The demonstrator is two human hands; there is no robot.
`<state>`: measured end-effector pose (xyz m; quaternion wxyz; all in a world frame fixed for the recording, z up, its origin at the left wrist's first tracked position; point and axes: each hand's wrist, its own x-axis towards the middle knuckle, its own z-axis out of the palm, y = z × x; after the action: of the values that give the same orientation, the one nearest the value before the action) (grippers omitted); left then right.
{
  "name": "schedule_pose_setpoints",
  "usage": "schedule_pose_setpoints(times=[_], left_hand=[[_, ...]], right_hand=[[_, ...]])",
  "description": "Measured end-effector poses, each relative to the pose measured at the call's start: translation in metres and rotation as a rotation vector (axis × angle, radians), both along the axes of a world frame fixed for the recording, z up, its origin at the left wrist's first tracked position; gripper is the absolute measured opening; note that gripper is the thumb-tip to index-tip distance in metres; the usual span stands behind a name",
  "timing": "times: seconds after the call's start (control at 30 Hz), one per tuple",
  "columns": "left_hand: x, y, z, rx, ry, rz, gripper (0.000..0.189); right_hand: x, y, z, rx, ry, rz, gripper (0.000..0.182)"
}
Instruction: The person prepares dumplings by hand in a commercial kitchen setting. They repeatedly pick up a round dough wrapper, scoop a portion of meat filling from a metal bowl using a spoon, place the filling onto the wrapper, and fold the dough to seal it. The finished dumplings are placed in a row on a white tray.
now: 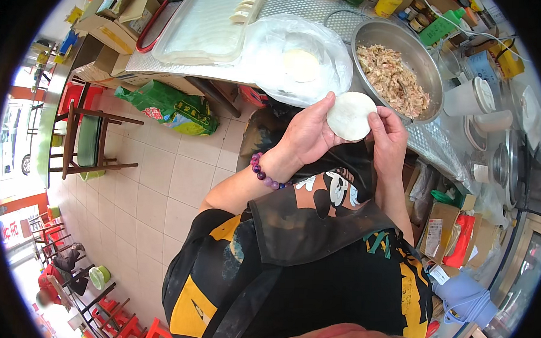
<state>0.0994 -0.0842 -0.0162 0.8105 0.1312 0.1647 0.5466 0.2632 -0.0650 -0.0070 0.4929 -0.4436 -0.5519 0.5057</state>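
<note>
A round white dough wrapper (352, 116) is held between both hands above the table's near edge. My left hand (309, 130), with a beaded bracelet at the wrist, supports it from the left and below. The thumb and fingers of my right hand (389, 133) pinch its right edge. Just beyond, more pale wrappers (301, 65) lie in a clear plastic bag (257, 55). A steel bowl (433, 72) at the right holds minced filling (383, 74) with a metal utensil in it. At the back left, a row of folded dumplings (245, 9) lines the right side of a translucent tray (189, 52).
The metal-patterned tabletop (305, 3) carries jars, a green bottle (442, 29) and a white lidded container (468, 98) at the right. Below are a green sack (173, 108) and cardboard boxes (435, 230). A wooden chair (88, 140) stands left; a person in red sits far lower left.
</note>
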Motion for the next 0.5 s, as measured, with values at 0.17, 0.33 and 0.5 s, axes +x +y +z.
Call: schedule_pose_setpoints(times=[0.17, 0.33, 0.5], left_hand=[[0.001, 0.002, -0.003, 0.017, 0.029, 0.003, 0.045], [-0.005, -0.002, -0.014, -0.12, 0.01, -0.066, 0.048], [-0.007, 0.0, -0.012, -0.077, -0.229, -0.204, 0.053]], right_hand=[[0.001, 0.001, 0.001, 0.002, 0.044, -0.036, 0.012], [0.007, -0.003, 0.028, 0.503, -0.29, -0.067, 0.01], [0.011, -0.009, 0.031, 0.848, -0.644, 0.274, 0.025]])
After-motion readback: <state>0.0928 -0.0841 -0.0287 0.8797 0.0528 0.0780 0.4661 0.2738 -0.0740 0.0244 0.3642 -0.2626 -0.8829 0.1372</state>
